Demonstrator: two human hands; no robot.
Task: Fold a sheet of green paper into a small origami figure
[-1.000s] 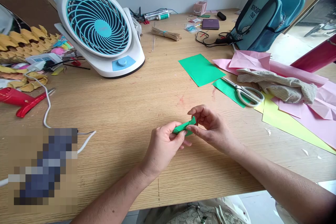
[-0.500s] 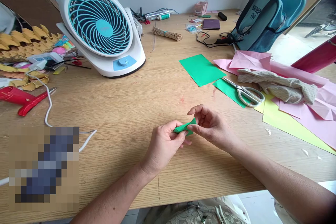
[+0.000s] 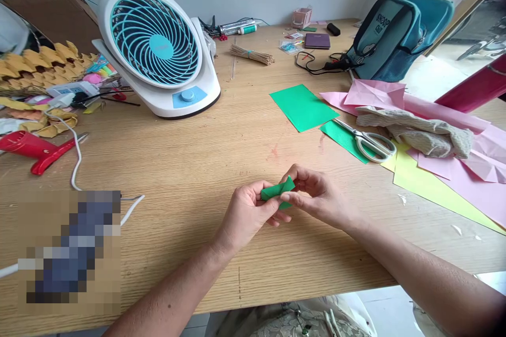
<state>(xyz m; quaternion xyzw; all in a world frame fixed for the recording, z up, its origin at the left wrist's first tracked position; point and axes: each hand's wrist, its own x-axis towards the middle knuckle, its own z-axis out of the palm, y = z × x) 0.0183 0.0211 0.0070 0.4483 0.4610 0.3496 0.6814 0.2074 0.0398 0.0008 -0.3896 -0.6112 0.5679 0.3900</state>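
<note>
A small folded piece of green paper (image 3: 276, 189) is held between my two hands, just above the front of the wooden table. My left hand (image 3: 250, 211) grips its left end and lower edge, thumb on top and fingers beneath. At the right end, the thumb and fingers of my right hand (image 3: 318, 195) pinch the paper, where one corner sticks up. Beyond my hands lies a flat green sheet (image 3: 303, 107). A second green piece (image 3: 343, 139) is partly under white-handled scissors (image 3: 373, 145).
A white and blue fan (image 3: 158, 52) stands at the back left. Red-handled pliers-like tools (image 3: 43, 150) and a white cable (image 3: 77, 160) lie left. Pink paper (image 3: 375, 93), yellow paper (image 3: 427, 189), a grey glove (image 3: 419, 129) and a teal backpack (image 3: 389, 37) are on the right.
The green paper has tilted so more of its face shows. My right fingers have curled in closer around its right end. The camera view has shifted slightly.
</note>
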